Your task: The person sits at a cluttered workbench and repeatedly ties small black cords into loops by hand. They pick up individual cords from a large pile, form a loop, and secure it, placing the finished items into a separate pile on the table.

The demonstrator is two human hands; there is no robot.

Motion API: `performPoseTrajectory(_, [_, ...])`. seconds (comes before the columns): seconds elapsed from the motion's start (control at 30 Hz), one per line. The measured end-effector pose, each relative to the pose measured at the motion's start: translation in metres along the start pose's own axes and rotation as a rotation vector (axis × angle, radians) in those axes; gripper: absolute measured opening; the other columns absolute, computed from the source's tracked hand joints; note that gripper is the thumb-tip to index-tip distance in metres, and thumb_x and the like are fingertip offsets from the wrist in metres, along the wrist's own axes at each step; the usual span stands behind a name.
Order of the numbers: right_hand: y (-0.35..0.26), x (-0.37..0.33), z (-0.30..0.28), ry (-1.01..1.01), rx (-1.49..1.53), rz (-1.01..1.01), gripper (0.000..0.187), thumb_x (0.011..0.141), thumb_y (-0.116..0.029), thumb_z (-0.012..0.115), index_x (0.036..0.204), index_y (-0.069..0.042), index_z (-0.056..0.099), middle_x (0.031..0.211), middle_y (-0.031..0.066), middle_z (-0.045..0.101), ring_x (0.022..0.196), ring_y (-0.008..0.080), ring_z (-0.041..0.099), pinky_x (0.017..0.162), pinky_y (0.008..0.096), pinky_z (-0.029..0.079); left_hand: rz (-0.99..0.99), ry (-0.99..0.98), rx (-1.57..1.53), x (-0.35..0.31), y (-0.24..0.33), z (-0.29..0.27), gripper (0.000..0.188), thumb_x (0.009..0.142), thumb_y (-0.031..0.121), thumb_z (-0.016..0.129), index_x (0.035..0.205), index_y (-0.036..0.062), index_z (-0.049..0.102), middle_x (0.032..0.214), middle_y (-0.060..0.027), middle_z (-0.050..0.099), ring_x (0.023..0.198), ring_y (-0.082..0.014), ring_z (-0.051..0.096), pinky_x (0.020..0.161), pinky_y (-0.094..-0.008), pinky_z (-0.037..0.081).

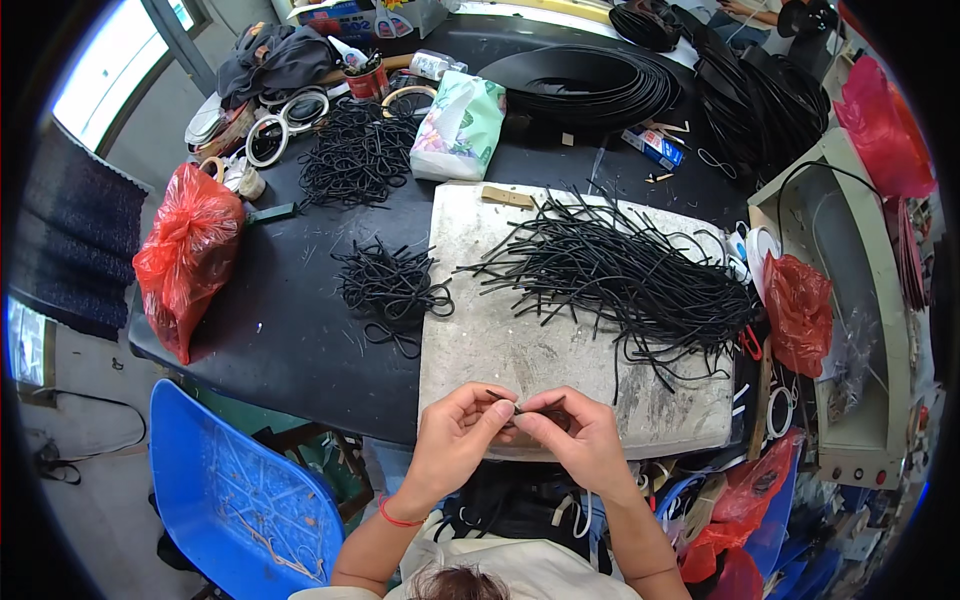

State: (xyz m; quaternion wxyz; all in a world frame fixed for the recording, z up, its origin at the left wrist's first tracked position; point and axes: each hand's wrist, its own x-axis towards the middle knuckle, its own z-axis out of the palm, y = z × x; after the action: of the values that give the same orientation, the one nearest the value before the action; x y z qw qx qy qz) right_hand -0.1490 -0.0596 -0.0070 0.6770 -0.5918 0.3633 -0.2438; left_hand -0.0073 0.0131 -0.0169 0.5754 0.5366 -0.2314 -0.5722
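Observation:
Both of my hands meet over the front edge of a worn whitish board. My left hand pinches a thin black cord between thumb and fingers. Thumb to thumb with it, my right hand grips the same dark cord, whose lower part is hidden by my fingers. Beyond them a big heap of cut black cords spreads over the board. To the left lies a smaller pile of looped black cords, partly on the board's edge.
A larger tangle of black cord lies farther back, beside a floral tissue pack. A coil of black strip sits behind. Red plastic bags stand at left and right. A blue plastic chair is at lower left, a grey metal machine at right.

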Motion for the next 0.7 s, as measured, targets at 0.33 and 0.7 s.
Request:
performPoseTrajectory(0.33, [0.009, 0.000, -0.002, 0.127, 0.075, 0.105, 0.012, 0.084, -0.009, 0.059, 0.090, 0.000, 0.058, 0.076, 0.0004, 0.058, 0.066, 0.0035, 0.051, 0.057, 0.0163, 0.040, 0.040, -0.020, -0.035, 0.001, -0.002, 0.003, 0.024, 0.082, 0.003, 0.059, 0.104, -0.0051, 0.056, 0.090, -0.0089, 0.061, 0.080, -0.0110, 0.058, 0.073, -0.0220, 0.048])
performPoseTrajectory(0.7, [0.014, -0.003, 0.011, 0.170, 0.234, -0.078, 0.006, 0.084, -0.006, 0.058, 0.087, -0.001, 0.055, 0.079, 0.0023, 0.058, 0.071, 0.0051, 0.054, 0.065, 0.0182, 0.043, -0.030, -0.025, -0.284, -0.003, -0.006, 0.011, 0.022, 0.085, 0.009, 0.057, 0.102, -0.0029, 0.055, 0.085, -0.0064, 0.060, 0.074, -0.0098, 0.058, 0.069, -0.0223, 0.049])
